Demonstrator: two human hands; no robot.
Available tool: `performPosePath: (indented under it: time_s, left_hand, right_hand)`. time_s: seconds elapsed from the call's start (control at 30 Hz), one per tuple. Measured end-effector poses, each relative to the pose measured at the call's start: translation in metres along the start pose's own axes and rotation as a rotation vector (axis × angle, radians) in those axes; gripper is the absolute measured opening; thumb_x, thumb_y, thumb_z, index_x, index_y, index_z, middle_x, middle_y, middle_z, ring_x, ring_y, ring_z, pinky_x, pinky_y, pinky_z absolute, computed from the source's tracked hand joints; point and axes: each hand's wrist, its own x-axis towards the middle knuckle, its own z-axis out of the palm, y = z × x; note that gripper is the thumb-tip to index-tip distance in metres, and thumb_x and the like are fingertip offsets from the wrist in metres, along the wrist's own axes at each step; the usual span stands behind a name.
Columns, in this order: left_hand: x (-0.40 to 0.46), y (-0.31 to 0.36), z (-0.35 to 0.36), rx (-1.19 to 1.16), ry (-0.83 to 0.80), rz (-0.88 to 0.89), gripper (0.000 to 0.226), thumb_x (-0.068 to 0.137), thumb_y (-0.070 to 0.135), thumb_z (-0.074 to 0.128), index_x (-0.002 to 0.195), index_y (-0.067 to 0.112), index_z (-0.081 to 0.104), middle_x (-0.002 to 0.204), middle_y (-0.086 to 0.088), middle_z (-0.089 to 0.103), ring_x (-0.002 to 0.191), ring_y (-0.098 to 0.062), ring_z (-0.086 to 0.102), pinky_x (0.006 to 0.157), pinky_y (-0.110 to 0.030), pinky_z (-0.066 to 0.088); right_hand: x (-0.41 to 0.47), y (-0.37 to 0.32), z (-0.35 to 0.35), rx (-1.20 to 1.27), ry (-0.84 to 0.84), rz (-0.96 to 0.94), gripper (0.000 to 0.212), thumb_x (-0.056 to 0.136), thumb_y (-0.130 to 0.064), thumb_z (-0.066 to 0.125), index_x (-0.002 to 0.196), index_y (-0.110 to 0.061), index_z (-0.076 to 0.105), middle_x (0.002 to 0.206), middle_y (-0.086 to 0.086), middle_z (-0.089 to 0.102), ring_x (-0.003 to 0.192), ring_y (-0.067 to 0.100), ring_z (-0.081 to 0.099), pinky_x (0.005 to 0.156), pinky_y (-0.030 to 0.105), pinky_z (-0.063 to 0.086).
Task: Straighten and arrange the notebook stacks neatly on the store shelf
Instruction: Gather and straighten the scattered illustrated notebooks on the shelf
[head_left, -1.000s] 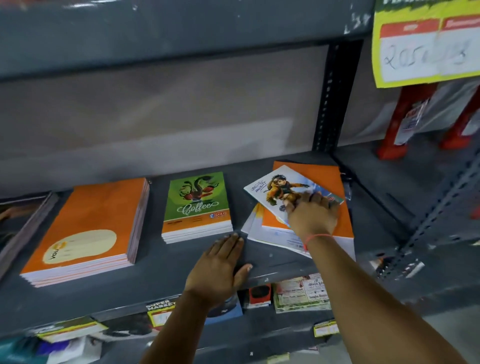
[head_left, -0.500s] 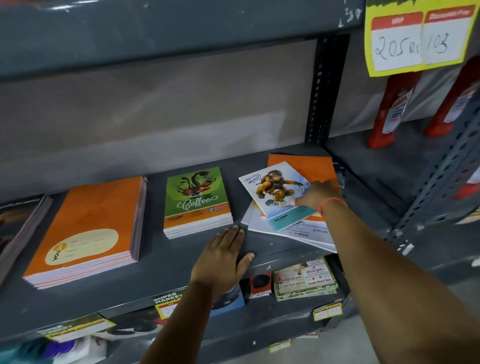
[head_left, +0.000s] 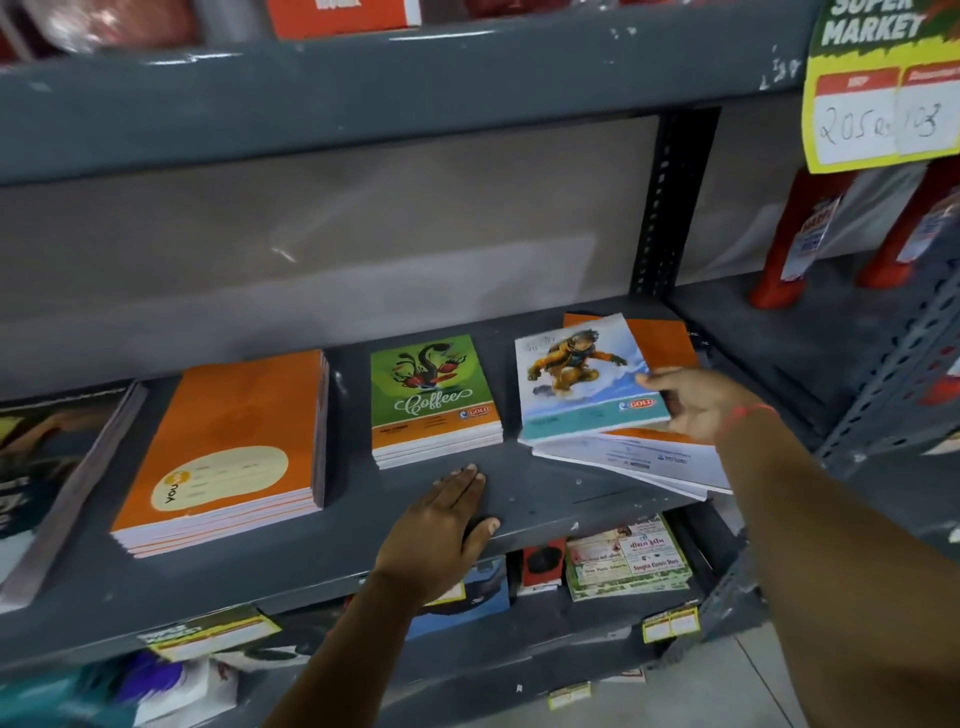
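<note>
On the grey shelf (head_left: 545, 499) lie three notebook piles. A tall orange stack (head_left: 223, 447) sits at the left and a green "Coffee" stack (head_left: 434, 395) in the middle, both fairly square. At the right is a fanned, untidy pile of orange and white notebooks (head_left: 649, 462), topped by a snowboarder-cover notebook (head_left: 582, 379). My right hand (head_left: 696, 405) grips that top notebook at its right edge, thumb on the cover. My left hand (head_left: 441, 525) rests flat on the shelf's front, just below the Coffee stack, fingers spread and holding nothing.
A dark notebook pile (head_left: 52, 467) lies at the far left. A perforated upright post (head_left: 662, 208) stands behind the right pile. Red items (head_left: 795, 239) and a yellow price sign (head_left: 883, 104) are at the right. Packets (head_left: 623, 561) fill the lower shelf.
The snowboarder notebook has turned from skewed to nearly square with the shelf. My right hand slid from on top of it to its right edge. My left hand stayed put.
</note>
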Motion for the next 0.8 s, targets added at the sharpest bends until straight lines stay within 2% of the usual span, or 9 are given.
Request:
performPosePath:
  time_s: [0.07,0.13,0.23,0.37,0.47,0.53,0.6,0.7,0.8]
  left_hand:
    - [-0.007,-0.007,-0.002,0.004,0.061,0.005,0.112,0.063,0.072,-0.018,0.148,0.015,0.027,0.158,0.001,0.025,0.146,-0.017,0.025,0.109,-0.022,-0.002]
    - [-0.010,-0.010,0.000,0.013,0.036,-0.005,0.110,0.063,0.069,-0.019,0.149,0.015,0.024,0.159,0.001,0.022,0.147,-0.016,0.023,0.110,-0.022,-0.004]
    - [-0.010,-0.009,-0.007,0.021,-0.011,-0.016,0.088,0.089,0.062,-0.005,0.135,0.011,0.051,0.143,-0.004,0.051,0.130,-0.019,0.052,0.109,-0.027,0.020]
    - [-0.009,-0.016,-0.002,0.023,-0.013,-0.009,0.078,0.097,0.048,0.001,0.110,0.019,0.072,0.115,0.005,0.073,0.102,-0.008,0.071,0.088,-0.022,0.053]
    - [-0.007,-0.020,0.004,0.040,0.027,0.003,0.079,0.096,0.048,0.001,0.108,0.020,0.073,0.113,0.006,0.074,0.101,-0.007,0.071,0.086,-0.024,0.055]
    - [-0.007,-0.021,0.006,0.030,0.047,0.008,0.079,0.096,0.048,0.000,0.108,0.020,0.073,0.112,0.005,0.074,0.100,-0.007,0.071,0.086,-0.024,0.055]
    - [-0.006,-0.021,0.004,0.025,0.027,0.023,0.079,0.096,0.049,0.001,0.108,0.019,0.073,0.112,0.005,0.074,0.100,-0.008,0.071,0.087,-0.024,0.055]
    - [-0.005,-0.017,0.004,0.035,0.017,0.016,0.080,0.096,0.048,0.001,0.107,0.019,0.074,0.112,0.005,0.074,0.100,-0.008,0.071,0.087,-0.024,0.055]
    - [-0.008,-0.014,0.001,0.067,-0.008,0.027,0.080,0.095,0.049,0.000,0.108,0.020,0.073,0.113,0.006,0.074,0.102,-0.007,0.070,0.088,-0.024,0.055]
  right_hand:
    - [-0.005,-0.003,0.017,0.091,-0.045,-0.006,0.013,0.093,-0.007,0.051,0.081,-0.005,0.055,0.067,0.016,0.072,0.068,0.031,0.066,0.043,0.037,0.058]
    - [-0.006,-0.006,0.045,0.123,-0.109,-0.002,0.014,0.092,-0.008,0.051,0.079,-0.007,0.055,0.063,0.015,0.071,0.063,0.030,0.068,0.050,0.037,0.058]
    - [0.002,-0.004,0.098,0.100,-0.162,-0.037,0.018,0.091,0.000,0.050,0.075,-0.003,0.055,0.046,0.007,0.069,0.041,0.017,0.068,0.042,0.025,0.055]
    - [0.023,0.016,0.148,-0.050,-0.166,-0.022,0.019,0.089,0.005,0.051,0.071,-0.001,0.054,0.040,0.002,0.065,0.043,0.016,0.066,0.038,0.018,0.053]
    - [0.035,0.027,0.161,-0.109,-0.127,-0.005,0.010,0.088,0.003,0.056,0.078,0.001,0.055,0.066,0.012,0.069,0.061,0.024,0.065,0.044,0.021,0.056]
    - [0.040,0.028,0.167,-0.182,-0.086,-0.033,0.005,0.085,0.001,0.060,0.090,0.004,0.058,0.095,0.020,0.067,0.081,0.030,0.064,0.070,0.032,0.059]
    - [0.042,0.027,0.170,-0.301,-0.026,-0.095,0.007,0.082,0.001,0.065,0.081,0.002,0.058,0.108,0.023,0.065,0.090,0.032,0.063,0.086,0.041,0.054]
    - [0.038,0.024,0.173,-0.702,0.102,-0.216,0.019,0.079,-0.013,0.071,0.085,0.003,0.064,0.101,0.018,0.069,0.088,0.029,0.067,0.071,0.033,0.057]
    - [0.026,0.027,0.174,-0.994,0.246,-0.315,0.030,0.082,-0.025,0.068,0.100,-0.001,0.063,0.105,0.014,0.069,0.089,0.026,0.066,0.057,0.023,0.043]
